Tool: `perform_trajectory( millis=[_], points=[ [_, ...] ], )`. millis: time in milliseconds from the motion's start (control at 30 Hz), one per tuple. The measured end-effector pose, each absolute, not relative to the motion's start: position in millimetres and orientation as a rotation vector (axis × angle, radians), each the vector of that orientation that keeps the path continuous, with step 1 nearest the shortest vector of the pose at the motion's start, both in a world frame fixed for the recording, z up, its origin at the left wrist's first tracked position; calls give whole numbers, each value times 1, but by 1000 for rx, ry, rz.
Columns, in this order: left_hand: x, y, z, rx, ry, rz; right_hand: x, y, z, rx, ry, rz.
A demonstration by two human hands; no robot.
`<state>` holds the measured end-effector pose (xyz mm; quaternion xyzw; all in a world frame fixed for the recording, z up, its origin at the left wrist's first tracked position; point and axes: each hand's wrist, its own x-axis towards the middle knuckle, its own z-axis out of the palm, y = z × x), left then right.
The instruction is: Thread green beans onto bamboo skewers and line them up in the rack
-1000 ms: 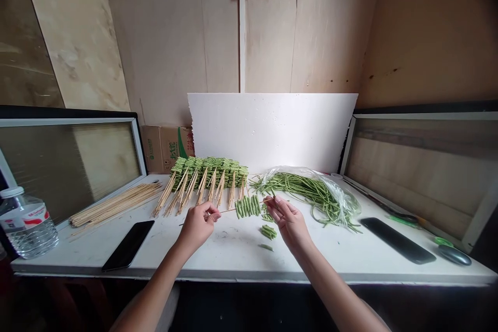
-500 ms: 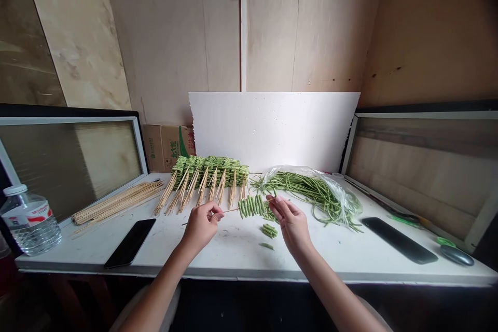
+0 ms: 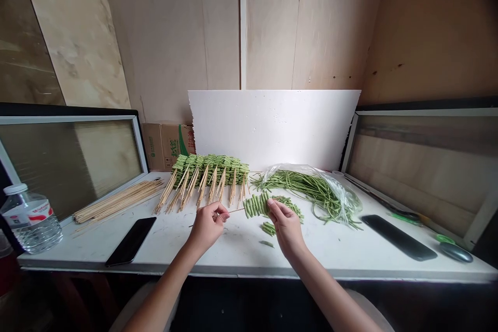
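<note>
My left hand (image 3: 209, 224) is closed around the bare end of a wooden skewer (image 3: 236, 210). Several short green bean pieces (image 3: 256, 205) are threaded side by side on it. At the other end, my right hand (image 3: 286, 222) pinches the last of the threaded pieces between thumb and fingers; its fingertips hide the skewer's tip. Loose cut bean pieces (image 3: 268, 228) lie on the white table below, and a larger heap of cut pieces (image 3: 293, 207) is partly behind my right hand. Finished bean skewers (image 3: 210, 171) are stacked at the back left.
Bare skewers (image 3: 116, 201) lie at left, beside a phone (image 3: 131, 241) and a water bottle (image 3: 31, 220). Long green beans (image 3: 307, 189) spill from a clear plastic bag (image 3: 342, 192) at back right. A dark flat object (image 3: 399, 237) and a mouse (image 3: 455, 252) lie at right.
Both hands have shifted slightly right with the skewer. My right fingers have moved in against the row of beans, and the piece seen at the tip now sits close to the others.
</note>
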<state>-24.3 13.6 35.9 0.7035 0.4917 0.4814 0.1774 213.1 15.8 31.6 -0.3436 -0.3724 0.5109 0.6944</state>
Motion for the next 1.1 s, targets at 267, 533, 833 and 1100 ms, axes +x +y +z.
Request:
perform_trajectory(
  millis=[267, 533, 833, 1100],
  points=[
    [-48, 22, 44, 1956, 1543, 1474, 260, 27, 41, -966, -1672, 932],
    [-52, 26, 39, 1951, 1579, 1414, 257, 24, 13, -1172, -2078, 584],
    [-51, 29, 37, 1932, 1440, 1460, 275, 30, 58, -993, -1584, 999],
    [-40, 21, 36, 1994, 1369, 1379, 269, 32, 60, -752, -990, 1307]
  ],
)
